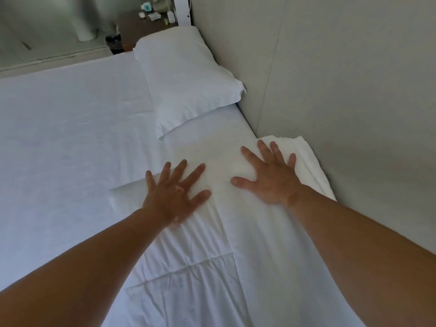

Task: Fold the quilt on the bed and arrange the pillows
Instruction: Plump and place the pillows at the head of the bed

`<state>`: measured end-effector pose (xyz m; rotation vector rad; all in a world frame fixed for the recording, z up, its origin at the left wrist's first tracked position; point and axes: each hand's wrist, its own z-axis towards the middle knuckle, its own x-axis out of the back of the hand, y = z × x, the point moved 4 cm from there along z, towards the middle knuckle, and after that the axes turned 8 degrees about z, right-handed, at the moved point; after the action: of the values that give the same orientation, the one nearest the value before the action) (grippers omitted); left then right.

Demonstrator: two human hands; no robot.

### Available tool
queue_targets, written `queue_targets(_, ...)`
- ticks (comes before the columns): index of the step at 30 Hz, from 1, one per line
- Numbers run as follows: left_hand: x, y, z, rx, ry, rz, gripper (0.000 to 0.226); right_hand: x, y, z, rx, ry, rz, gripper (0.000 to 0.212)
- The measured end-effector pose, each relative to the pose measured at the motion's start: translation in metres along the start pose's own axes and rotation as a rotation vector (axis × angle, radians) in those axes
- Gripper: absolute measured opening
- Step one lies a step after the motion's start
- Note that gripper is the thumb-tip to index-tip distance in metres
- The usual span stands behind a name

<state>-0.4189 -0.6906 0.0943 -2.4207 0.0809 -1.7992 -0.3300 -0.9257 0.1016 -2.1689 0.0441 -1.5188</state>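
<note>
The pillow [212, 147] I'm working on lies flat on the bed [70, 126], along the wall side, its far end touching the other pillow [186, 76], which already sits against the wall [330, 67] at the head. My left hand [173, 194] and right hand [269, 178] both press down on it, fingers [250, 158] spread wide and straight, gripping nothing. I take this as the smoothing step of arranging the pillows. A folded white cloth [304, 152] is wedged between my right hand and the wall; whether that is the quilt I cannot tell. Next I'd likely need to grip this pillow's edges and square it up beside its partner, since its near end looks wrinkled.
</note>
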Motion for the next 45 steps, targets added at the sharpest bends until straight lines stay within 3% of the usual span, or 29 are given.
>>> queue_targets(6, -0.056, 0.001, 0.047, 0.020, -0.031, -0.083, 0.071, -0.058, 0.045, 0.054, -0.110, -0.025, 0.066, 0.092)
queue_targets(12, -0.119, 0.007, 0.086, 0.022, 0.020, -0.166, 0.075, -0.112, 0.067, 0.087, -0.071, 0.166, 0.113, 0.083)
queue_targets(16, -0.137, 0.015, 0.103, -0.002, 0.060, -0.249, 0.073, -0.123, 0.080, 0.102, -0.054, 0.201, 0.148, 0.075)
queue_targets(30, -0.129, 0.011, 0.106, 0.017, 0.012, -0.286, 0.074, -0.115, 0.075, 0.109, -0.100, 0.165, 0.147, 0.081)
queue_targets(36, -0.093, -0.007, 0.091, 0.002, -0.121, -0.270, 0.080, -0.076, -0.002, 0.117, -0.393, -0.090, -0.009, 0.080)
queue_targets(39, -0.069, -0.026, 0.104, 0.036, -0.170, -0.333, 0.077, -0.085, -0.047, 0.097, -0.344, -0.036, -0.076, 0.087)
queue_targets(42, -0.048, -0.067, 0.163, 0.184, -0.115, -0.475, 0.075, -0.102, -0.045, 0.077, -0.338, 0.099, -0.105, 0.088)
queue_targets(45, -0.031, -0.110, 0.227, 0.268, -0.037, -0.399, 0.082, -0.112, -0.033, 0.081, -0.286, 0.239, -0.068, 0.082)
